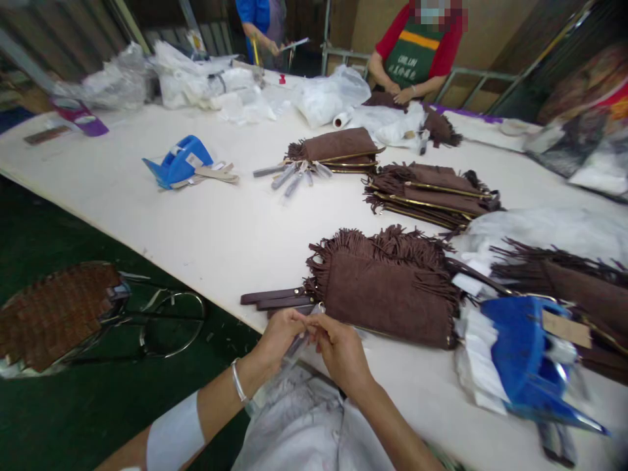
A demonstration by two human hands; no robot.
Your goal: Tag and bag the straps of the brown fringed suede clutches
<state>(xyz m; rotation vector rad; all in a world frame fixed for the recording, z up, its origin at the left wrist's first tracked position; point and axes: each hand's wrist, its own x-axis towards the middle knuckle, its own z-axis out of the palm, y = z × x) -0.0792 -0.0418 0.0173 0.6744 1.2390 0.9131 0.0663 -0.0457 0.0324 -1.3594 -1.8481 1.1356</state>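
On the white table (220, 242), a brown fringed pouch (387, 297) is lying along the near edge, apparently for easy reach, while the left hand (281, 337) and right hand (343, 350) are pinching a plastic-sleeved strap (297, 343).

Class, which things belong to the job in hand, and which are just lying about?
Likely the job:
strap, apparently plastic-sleeved, held by left hand and right hand
fringed brown bag beside them

Likely just lying about:
stool
white roll
crumpled plastic bags

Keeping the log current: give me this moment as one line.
left hand: pinching plastic-covered strap | right hand: same strap, touching left hand | beyond hands: brown fringed bag, lying on white table
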